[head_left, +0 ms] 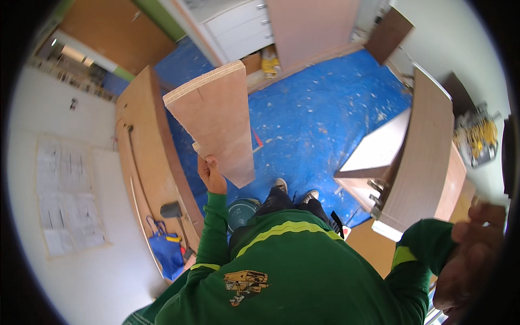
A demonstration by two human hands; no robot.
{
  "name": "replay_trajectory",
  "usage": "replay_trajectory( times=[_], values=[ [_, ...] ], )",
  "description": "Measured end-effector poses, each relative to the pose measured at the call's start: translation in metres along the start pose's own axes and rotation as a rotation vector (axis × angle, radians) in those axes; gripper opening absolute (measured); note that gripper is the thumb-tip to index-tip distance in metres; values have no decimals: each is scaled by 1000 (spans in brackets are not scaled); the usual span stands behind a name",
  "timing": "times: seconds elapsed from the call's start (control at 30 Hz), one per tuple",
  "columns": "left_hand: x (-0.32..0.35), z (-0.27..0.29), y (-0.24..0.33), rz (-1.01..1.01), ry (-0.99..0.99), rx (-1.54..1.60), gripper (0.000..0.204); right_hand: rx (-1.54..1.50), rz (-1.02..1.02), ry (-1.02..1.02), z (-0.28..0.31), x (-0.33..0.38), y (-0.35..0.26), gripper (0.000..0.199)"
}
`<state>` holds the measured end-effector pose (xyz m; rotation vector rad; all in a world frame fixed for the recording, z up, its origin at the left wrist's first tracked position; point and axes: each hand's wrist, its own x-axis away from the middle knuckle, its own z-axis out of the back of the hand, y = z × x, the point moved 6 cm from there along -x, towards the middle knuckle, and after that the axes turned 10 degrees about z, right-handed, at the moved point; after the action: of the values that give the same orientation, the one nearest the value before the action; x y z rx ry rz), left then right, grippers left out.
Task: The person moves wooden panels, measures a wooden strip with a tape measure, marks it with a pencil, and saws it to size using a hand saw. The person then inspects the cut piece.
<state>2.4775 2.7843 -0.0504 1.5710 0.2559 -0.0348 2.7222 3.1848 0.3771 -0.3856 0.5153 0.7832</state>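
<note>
My left hand (210, 169) grips the edge of a plywood board (216, 116), thumb on its face. The board stands tilted up in front of me, tapers toward its lower end and has a short dark pencil line near its pale upper edge. A small notch or step shows in the edge just above my fingers. My right hand (476, 249) is raised close to the camera at the right rim, its fingers curled together; what they hold, if anything, is hidden. A green bucket (242, 214) sits on the floor below my left forearm.
Left runs a long wooden bench (143, 146) with a hammer-like tool (171, 210) and a blue bag (167, 252). A wooden cabinet piece (422, 162) with hinges stands to my right. Blue sheeting (309, 114) covers the floor; white drawers (241, 30) stand beyond.
</note>
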Motion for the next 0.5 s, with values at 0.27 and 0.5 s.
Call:
replay_trajectory(
  times=[0.27, 0.5],
  values=[
    [3, 58, -15, 100, 272, -36, 57, -273, -622, 327, -166, 37, 171, 33],
    [-48, 80, -32, 178, 176, -6, 50, -626, -732, -347, -417, 26, 199, 63]
  ],
)
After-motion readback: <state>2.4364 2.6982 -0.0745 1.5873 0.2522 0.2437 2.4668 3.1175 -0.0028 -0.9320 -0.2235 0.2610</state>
